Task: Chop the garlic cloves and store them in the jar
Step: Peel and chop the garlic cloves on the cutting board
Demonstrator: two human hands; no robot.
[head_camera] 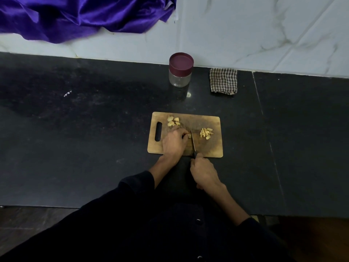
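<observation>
Dark counter (94,129): left hand (174,141) pinches a small, slippery garlic clove (189,136) (fingertips tucked, surely), right hand (204,172) grips the knife (193,141) handle.

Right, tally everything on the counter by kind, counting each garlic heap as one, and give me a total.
Cutting board: 1
Knife: 1
Jar with maroon lid: 1
Checked cloth: 1
Garlic heaps: 2, the uncut cloves and the chopped pieces
Clove being cut, under the left hand: 1
Total: 7
</observation>
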